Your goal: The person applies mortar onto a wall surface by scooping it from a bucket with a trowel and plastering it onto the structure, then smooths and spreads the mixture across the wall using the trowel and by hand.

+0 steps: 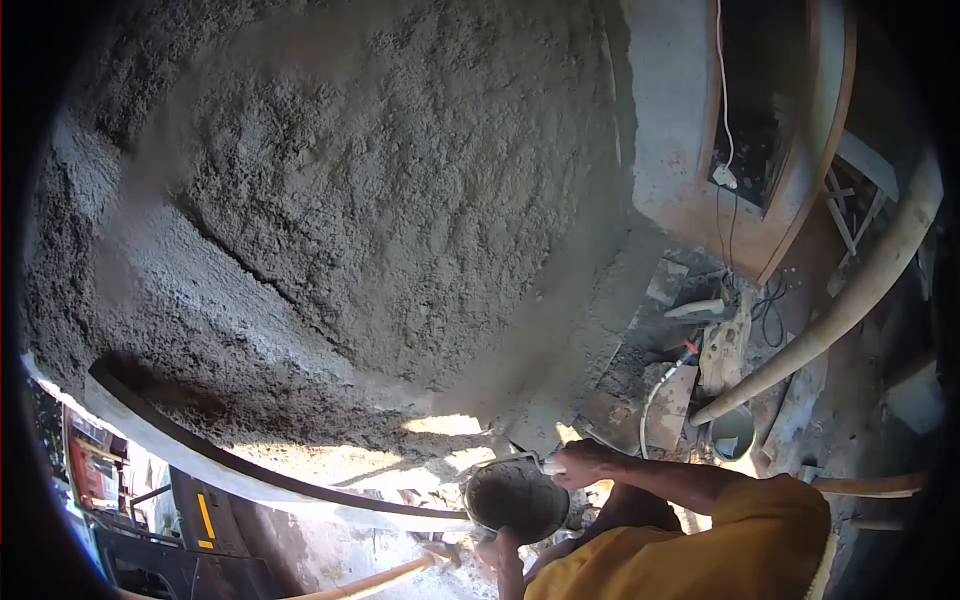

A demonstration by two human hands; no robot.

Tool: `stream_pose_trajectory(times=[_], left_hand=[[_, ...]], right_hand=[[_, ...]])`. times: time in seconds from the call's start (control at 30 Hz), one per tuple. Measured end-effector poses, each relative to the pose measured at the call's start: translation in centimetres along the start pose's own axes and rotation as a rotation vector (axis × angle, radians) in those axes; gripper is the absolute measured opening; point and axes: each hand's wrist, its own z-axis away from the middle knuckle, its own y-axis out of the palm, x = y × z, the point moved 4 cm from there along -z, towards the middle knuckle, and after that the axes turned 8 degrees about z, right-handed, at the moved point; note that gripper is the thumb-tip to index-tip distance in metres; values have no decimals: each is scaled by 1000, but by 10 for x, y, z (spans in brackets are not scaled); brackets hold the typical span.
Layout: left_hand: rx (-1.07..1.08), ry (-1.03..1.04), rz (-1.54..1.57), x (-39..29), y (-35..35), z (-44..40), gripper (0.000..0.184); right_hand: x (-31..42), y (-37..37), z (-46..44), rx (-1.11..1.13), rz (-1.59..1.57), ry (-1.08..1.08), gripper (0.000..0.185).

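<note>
A round dark pan [515, 498] with grey wet material in it is at the bottom centre, in front of the yellow-sleeved body. My left hand [501, 549] is at the pan's near rim, its fingers curled against it. At the pan's upper right, my right hand [578, 465] is closed round a light-coloured handle; the tool's far end is hard to make out near the rim. Above both hands spreads a large wall surface [400, 190] coated in rough grey mortar, smoother towards its right side.
A wooden pole [830, 325] slants across the right side. Beside it are a bucket [733, 433], a hose [650, 400] and rubble. A white cable [724, 90] hangs by a window-like opening. A curved pale edge [250, 470] runs along the lower left.
</note>
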Motion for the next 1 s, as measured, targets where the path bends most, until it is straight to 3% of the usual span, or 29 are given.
stream_pose_trajectory(times=[0.03, 0.07, 0.13, 0.2, 0.27, 0.3, 0.33, 0.4, 0.47, 0.5, 0.6, 0.77, 0.87, 0.9, 1.0], left_hand=[[48, 26, -8, 2, 7, -1, 35], [54, 116, -360, -20, 27, 4, 34], [156, 258, -617, -77, 52, 34, 33], [119, 323, -645, -87, 72, 40, 30], [152, 340, -599, -104, 86, 45, 28], [204, 311, -535, -114, 90, 55, 27], [254, 284, -467, -122, 96, 63, 26], [319, 332, -445, -132, 110, 72, 23], [323, 399, -369, -140, 121, 86, 22], [310, 400, -420, -139, 123, 85, 20], [301, 220, -299, -150, 126, 89, 19], [269, 4, -16, -118, 140, 83, 16], [446, 169, 84, -80, 130, 57, 17], [295, 1, 45, -94, 129, 72, 14], [517, 319, -44, -53, 106, 40, 14]], right_hand=[[-13, 9, 13, 108, 87, 18, 32], [-22, 16, 20, 147, 98, 93, 31], [-32, 35, 7, 223, 124, 199, 29], [-52, 88, -12, 378, 95, 70, 31], [-47, 42, 4, 390, -181, 245, 30], [-67, 48, 0, 300, -224, 123, 30], [-37, -17, 32, 146, -252, 307, 30], [-131, 101, 8, 324, -334, 192, 30], [-88, 60, 50, 444, -814, 489, 37], [-78, 50, 61, 404, -842, 553, 37], [-72, 28, 88, 483, -1182, 533, 35], [-39, -16, 92, 263, -1561, 408, 35], [-21, -86, 79, 101, -1833, 148, 30], [-18, -114, 75, 21, -1888, 75, 33], [-22, -212, 69, -332, -1860, -124, 41]])
